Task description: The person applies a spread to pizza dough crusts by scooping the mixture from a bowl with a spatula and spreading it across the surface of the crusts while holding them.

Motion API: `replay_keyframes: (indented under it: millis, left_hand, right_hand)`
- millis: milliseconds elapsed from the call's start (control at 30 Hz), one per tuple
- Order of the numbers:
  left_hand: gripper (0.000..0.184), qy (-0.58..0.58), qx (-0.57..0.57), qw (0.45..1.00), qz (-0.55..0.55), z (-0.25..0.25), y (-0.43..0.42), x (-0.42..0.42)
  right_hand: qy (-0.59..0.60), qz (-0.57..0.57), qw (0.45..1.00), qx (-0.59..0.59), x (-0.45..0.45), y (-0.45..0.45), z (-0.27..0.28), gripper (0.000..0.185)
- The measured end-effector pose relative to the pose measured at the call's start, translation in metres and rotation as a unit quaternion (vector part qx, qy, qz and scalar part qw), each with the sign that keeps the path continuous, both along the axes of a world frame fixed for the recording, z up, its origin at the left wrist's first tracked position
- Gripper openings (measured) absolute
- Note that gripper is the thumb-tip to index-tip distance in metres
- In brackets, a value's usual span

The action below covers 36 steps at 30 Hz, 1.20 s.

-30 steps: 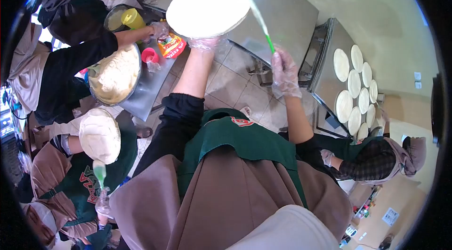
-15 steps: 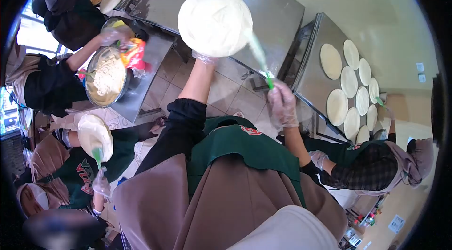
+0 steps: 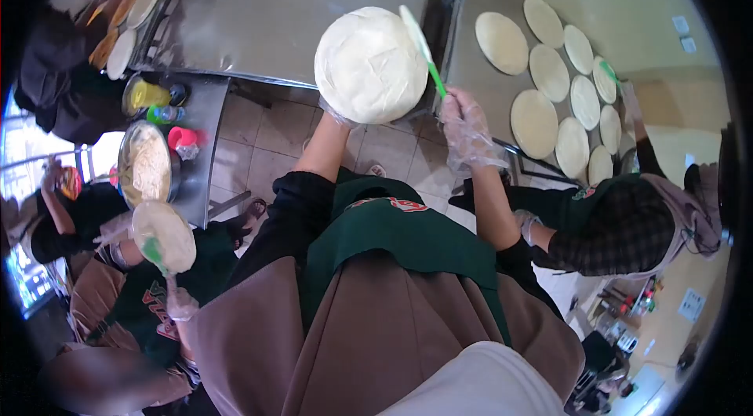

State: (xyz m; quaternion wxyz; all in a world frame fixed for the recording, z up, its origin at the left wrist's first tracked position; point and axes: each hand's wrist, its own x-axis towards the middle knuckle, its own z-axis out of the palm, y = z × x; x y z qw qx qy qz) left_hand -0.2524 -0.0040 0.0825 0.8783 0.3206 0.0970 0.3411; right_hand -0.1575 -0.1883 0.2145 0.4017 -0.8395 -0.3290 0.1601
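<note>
A shiny metal table stands ahead. The right hand is closed on a green spatula. Its pale blade leans up and away, close by the right edge of the round white dough. The left hand is nearer the dough, underneath; its fingers are hidden, so their shape can't be told.

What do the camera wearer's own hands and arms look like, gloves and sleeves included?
The right hand wears a loose, clear, wrinkled plastic glove. The left hand is mostly hidden, but similar clear plastic shows at its wrist. Both black sleeves stop short of the wrists, the left one bunched. No markings are visible on them.
</note>
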Motion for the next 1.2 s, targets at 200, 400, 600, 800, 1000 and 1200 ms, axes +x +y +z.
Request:
replay_keyframes:
  millis: [200,400,600,800,1000,1200]
  left_hand:
    - [0.053,-0.022,-0.065,0.984,-0.166,-0.026,-0.014,0.051]
    - [0.050,-0.093,-0.288,0.891,-0.338,0.000,0.009,0.096]
    - [0.047,-0.029,-0.245,0.888,-0.387,-0.012,0.032,0.143]
    - [0.045,0.003,-0.290,0.819,-0.496,-0.061,0.034,0.169]
    - [0.046,0.126,-0.226,0.832,-0.491,-0.061,0.016,0.180]
    - [0.047,0.070,-0.120,0.923,-0.360,-0.050,0.043,0.245]
  right_hand:
    - [-0.069,0.006,0.996,-0.058,0.013,0.005,0.015,0.020]
    - [-0.043,-0.044,0.998,-0.023,0.026,0.010,0.040,0.019]
    - [-0.050,-0.211,0.974,-0.070,0.051,0.003,0.044,0.021]
    - [-0.085,-0.233,0.961,-0.126,0.043,0.024,0.025,0.022]
    - [0.058,-0.264,0.961,-0.055,0.039,0.024,0.034,0.021]
    - [0.187,-0.326,0.923,0.084,0.040,-0.020,0.017,0.021]
